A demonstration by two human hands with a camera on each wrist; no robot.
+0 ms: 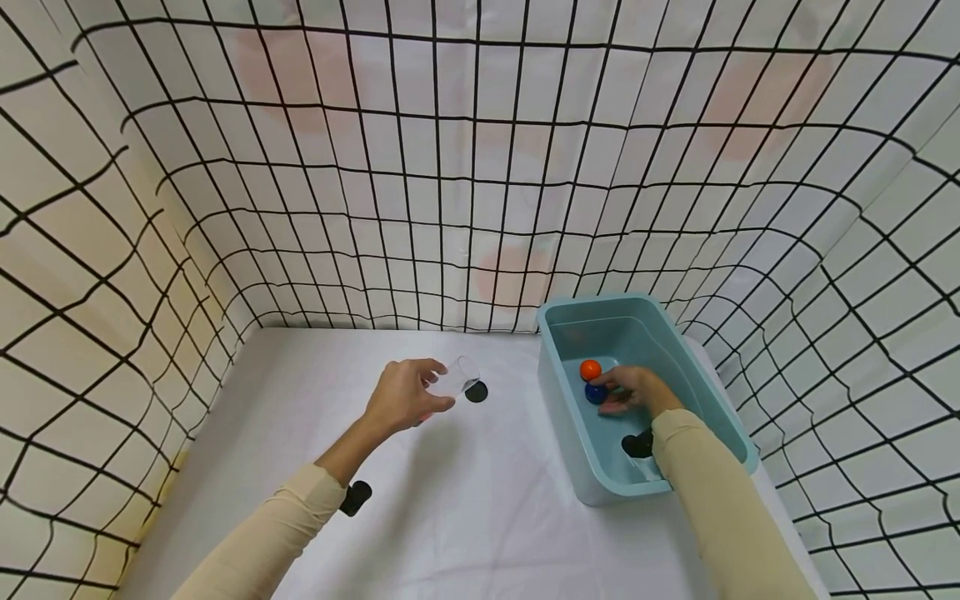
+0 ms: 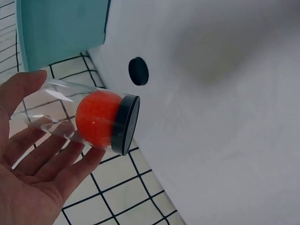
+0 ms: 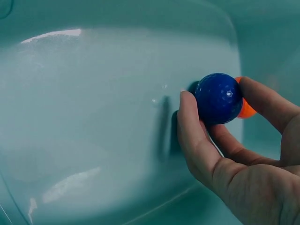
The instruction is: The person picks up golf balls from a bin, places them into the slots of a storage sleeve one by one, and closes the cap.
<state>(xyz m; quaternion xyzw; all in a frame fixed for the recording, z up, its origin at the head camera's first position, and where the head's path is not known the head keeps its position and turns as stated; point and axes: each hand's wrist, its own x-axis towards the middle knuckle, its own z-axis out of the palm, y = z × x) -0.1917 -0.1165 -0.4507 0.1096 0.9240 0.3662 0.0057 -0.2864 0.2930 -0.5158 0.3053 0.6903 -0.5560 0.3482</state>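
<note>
Left hand (image 1: 405, 398) above the white table (image 1: 480, 492), fingers curled round a clear tube (image 2: 70, 117) with an orange ball (image 2: 96, 118) inside, right hand (image 1: 633, 390) inside the teal bin (image 1: 570, 417), pinching a blue ball (image 3: 219, 97), second orange ball (image 1: 590, 369) seemingly touching it

— Any lettering, label or number to be read anywhere in these views?

— None. The clear tube (image 2: 84, 124), the blue ball (image 3: 219, 98) and the teal tub (image 1: 570, 433) carry no legible text, brand or sign.
</note>
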